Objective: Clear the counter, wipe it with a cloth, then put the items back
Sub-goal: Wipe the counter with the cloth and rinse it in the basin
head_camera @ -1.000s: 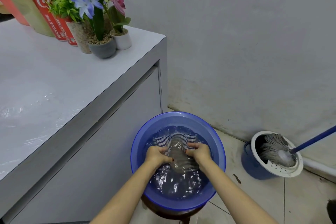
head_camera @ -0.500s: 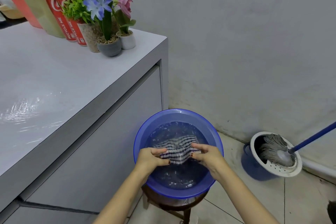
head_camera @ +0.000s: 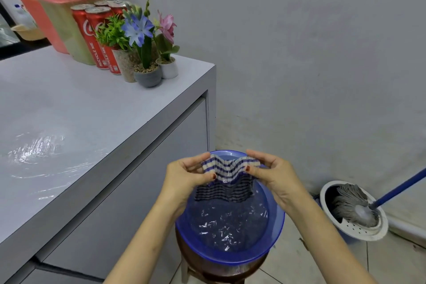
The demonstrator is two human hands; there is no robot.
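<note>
- Cloth (head_camera: 227,180) – striped blue and white, held spread out above the far half of the basin (head_camera: 230,257). Its lower edge hangs down toward the water; contact with the water cannot be determined.
- Left hand (head_camera: 184,175) – thumb and fingertips pinch the upper left edge of the cloth.
- Right hand (head_camera: 274,175) – thumb and fingertips pinch the upper right edge, so the top edge of the cloth sags in folds between the two hands.
- The basin is blue plastic, holds rippled water and sits on a dark brown stool (head_camera: 221,272), just beside the end of the counter (head_camera: 103,104).
- The counter has a pale grey, smooth top. A wet patch (head_camera: 39,147) with curved, shiny streaks lies on the near left part.
- At the far edge of the counter, against the wall (head_camera: 299,41), stand red cans (head_camera: 92,37), three small potted plants (head_camera: 143,53) in front of them, and a container with a pink lid (head_camera: 60,18) to their left.
- The wall is grey and plain, with faint stains low down.
- The floor (head_camera: 391,260) is light tile. On it, right of the basin, stands a mop bucket (head_camera: 378,230) with a white strainer rim; the grey mop head (head_camera: 352,205) rests inside, and its blue handle (head_camera: 403,184) slants up to the right.
</note>
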